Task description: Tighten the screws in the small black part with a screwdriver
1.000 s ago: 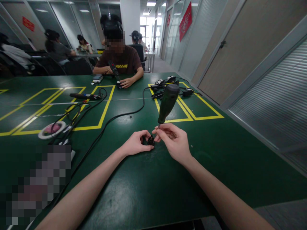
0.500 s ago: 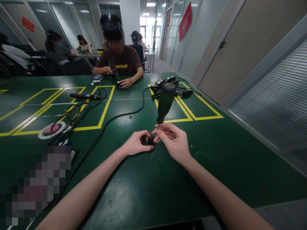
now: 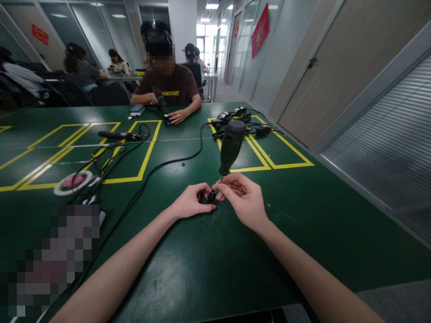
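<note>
My left fingers pinch the small black part on the desk; just right of it, my right fingers pinch the screwdriver by its shaft. Work seems midway, unfinished.

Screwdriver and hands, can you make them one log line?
screwdriver: tilted | right hand: pinches shaft | left hand: holds black part | tip contact: unclear

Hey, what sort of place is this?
Probably an office room used as a workshop: a green worktable marked with yellow lines, a screwdriver in the right hand, and glass partitions.
</note>
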`<state>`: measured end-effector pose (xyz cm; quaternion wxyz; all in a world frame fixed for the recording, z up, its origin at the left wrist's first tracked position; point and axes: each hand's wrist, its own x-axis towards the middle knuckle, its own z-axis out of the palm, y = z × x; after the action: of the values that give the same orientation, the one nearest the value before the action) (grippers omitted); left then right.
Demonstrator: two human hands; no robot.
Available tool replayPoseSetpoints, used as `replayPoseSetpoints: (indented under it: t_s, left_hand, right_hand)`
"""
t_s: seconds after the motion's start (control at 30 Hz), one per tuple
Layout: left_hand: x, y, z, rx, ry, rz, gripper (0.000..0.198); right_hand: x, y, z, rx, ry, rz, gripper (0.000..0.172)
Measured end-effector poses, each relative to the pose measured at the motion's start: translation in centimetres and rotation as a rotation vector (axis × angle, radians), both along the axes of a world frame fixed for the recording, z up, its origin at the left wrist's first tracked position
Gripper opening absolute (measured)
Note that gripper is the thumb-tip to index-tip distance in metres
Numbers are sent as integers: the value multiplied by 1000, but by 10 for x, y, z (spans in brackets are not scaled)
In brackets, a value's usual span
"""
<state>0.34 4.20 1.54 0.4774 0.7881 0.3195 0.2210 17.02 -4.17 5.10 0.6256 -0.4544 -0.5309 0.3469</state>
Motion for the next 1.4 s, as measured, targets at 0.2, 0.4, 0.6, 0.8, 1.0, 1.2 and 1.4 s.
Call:
replayPoseSetpoints:
  t_s: [0.2, 0.4, 0.6, 0.8, 1.0, 1.2, 1.4]
  left_hand:
    - [0, -1, 1, -17, -8, -1, 29]
    - [0, -1, 0, -2, -14, -12, 27]
    - [-1, 0, -1, -8, -25, -22, 25]
    - [-1, 0, 0, -15, -24, -25, 24]
    - [0, -1, 0, -14, -20, -22, 24]
    - [-1, 0, -1, -4, -19, -34, 24]
    - [0, -1, -1, 0, -20, -31, 25]
  right_hand:
    - [0, 1, 0, 8, -20, -8, 19]
    - [1, 1, -1, 23, -55, -27, 15]
    - [1, 1, 0, 33, -76, -24, 13]
    - [0, 0, 2, 37, -91, -22, 12]
    - [0, 0, 2, 47, -109, -13, 12]
    - [1, 0, 2, 53, -111, 4, 11]
    - [1, 2, -2, 40, -82, 16, 20]
